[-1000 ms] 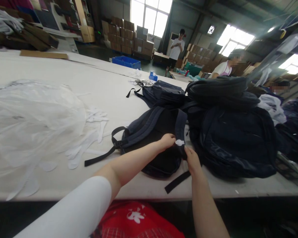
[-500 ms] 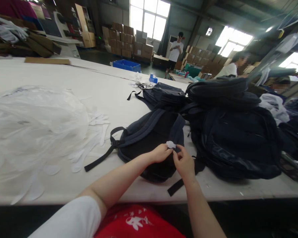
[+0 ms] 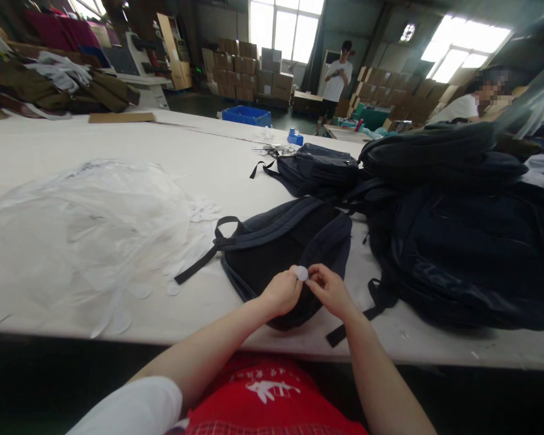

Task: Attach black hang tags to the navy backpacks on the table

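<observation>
A dark navy backpack (image 3: 263, 269) lies on the white table with its shoulder straps facing up. Over its lower right part, my left hand (image 3: 281, 294) is closed around a white strip with a rounded end (image 3: 301, 273), which sticks up by the thumb. My right hand (image 3: 330, 289) is close beside it, thumb and fingers pinched near the strip's edge; what they grip is hidden. A black webbing end (image 3: 336, 336) hangs below my right wrist. At the left, a black strap loop (image 3: 226, 232) stands out from the bag.
On the left lies a crumpled clear plastic bag (image 3: 95, 211), with loose white strips (image 3: 120, 317) around it. More navy backpacks (image 3: 471, 254) are piled at the right and behind. A blue crate (image 3: 246, 115) stands beyond the table. Other people (image 3: 338, 78) are farther back.
The view has turned, so the scene sits differently. My hands remain together over the backpack. The white piece now shows as a rounded end above my left hand; my right fingers are beside it.
</observation>
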A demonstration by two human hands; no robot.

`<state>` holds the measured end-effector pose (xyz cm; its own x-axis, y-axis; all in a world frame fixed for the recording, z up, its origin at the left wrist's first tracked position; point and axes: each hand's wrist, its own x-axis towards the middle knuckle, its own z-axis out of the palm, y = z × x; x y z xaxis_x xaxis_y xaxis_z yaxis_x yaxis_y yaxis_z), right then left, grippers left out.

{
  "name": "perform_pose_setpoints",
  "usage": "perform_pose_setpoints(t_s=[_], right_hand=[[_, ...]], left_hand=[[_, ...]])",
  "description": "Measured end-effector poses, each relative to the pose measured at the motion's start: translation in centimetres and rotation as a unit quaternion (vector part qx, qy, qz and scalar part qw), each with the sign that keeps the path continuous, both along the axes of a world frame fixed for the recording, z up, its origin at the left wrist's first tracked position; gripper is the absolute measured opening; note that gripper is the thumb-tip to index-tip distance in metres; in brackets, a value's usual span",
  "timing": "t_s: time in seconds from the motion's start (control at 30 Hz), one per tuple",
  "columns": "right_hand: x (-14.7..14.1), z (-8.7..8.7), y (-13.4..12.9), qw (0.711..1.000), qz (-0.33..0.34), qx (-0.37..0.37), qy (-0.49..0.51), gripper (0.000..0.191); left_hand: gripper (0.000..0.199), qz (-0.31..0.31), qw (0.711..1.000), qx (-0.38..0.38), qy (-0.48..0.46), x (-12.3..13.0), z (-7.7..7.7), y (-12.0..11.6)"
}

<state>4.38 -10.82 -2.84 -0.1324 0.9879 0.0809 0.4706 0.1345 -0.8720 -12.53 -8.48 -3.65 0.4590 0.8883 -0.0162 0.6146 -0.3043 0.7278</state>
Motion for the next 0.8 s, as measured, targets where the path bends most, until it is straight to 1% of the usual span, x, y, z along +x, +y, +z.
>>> perform_pose_setpoints(t_s=[0.07, 0.13, 0.2, 0.23, 0.27, 0.33, 0.4, 0.43, 0.5, 0.57, 0.63, 0.7, 0.8], right_hand=[[0.2, 0.5, 0.1, 0.999, 0.031, -0.018, 0.009, 0.016], [0.3, 1.1, 0.2, 0.998, 0.051, -0.030, 0.000, 0.018], [0.4, 1.4, 0.2, 0.998, 0.054, -0.021, -0.012, 0.026], [0.4, 1.4, 0.1, 0.998, 0.055, -0.018, -0.006, 0.030], [0.3, 1.3, -0.1, 0.998, 0.061, -0.026, 0.011, 0.032], [0.3, 0.9, -0.7, 0.990, 0.092, -0.075, 0.075, 0.034], [0.5, 0.4, -1.4, 0.979, 0.103, -0.107, 0.138, 0.035], [0.5, 0.1, -1.6, 0.979, 0.088, -0.099, 0.156, 0.036], [0.7, -0.5, -1.8, 0.983, 0.020, -0.052, 0.174, 0.035], [0.8, -1.0, -1.5, 0.980, -0.057, -0.031, 0.187, 0.036], [0.9, -1.3, -1.3, 0.972, -0.112, -0.040, 0.205, 0.038], [1.0, -1.4, -1.3, 0.966, -0.145, -0.021, 0.213, 0.038], [1.6, -0.9, -1.8, 0.952, -0.206, 0.070, 0.214, 0.032]], left_hand=[[0.018, -0.024, 0.999, 0.002, -0.041, -0.2, 0.0, 0.0], [0.013, -0.014, 0.994, -0.024, -0.103, -0.1, 0.0, 0.3], [0.011, 0.027, 0.984, -0.065, -0.166, 0.0, -0.1, 1.0], [0.014, 0.053, 0.977, -0.083, -0.188, 0.0, -0.2, 1.4], [0.019, 0.081, 0.971, -0.096, -0.201, -0.1, -0.2, 2.0], [0.028, 0.128, 0.964, -0.111, -0.205, -0.4, -0.2, 3.2], [0.029, 0.156, 0.958, -0.123, -0.209, -0.9, 0.0, 4.3], [0.027, 0.160, 0.956, -0.124, -0.210, -1.1, 0.3, 4.6], [0.026, 0.162, 0.957, -0.112, -0.212, -1.4, 1.1, 4.6], [0.032, 0.164, 0.967, -0.064, -0.182, -1.6, 1.9, 3.9], [0.040, 0.164, 0.978, -0.012, -0.125, -2.0, 2.4, 2.8], [0.046, 0.168, 0.983, 0.002, -0.079, -2.5, 2.3, 1.6], [0.059, 0.177, 0.981, -0.038, -0.065, -3.0, 1.2, 0.1]])
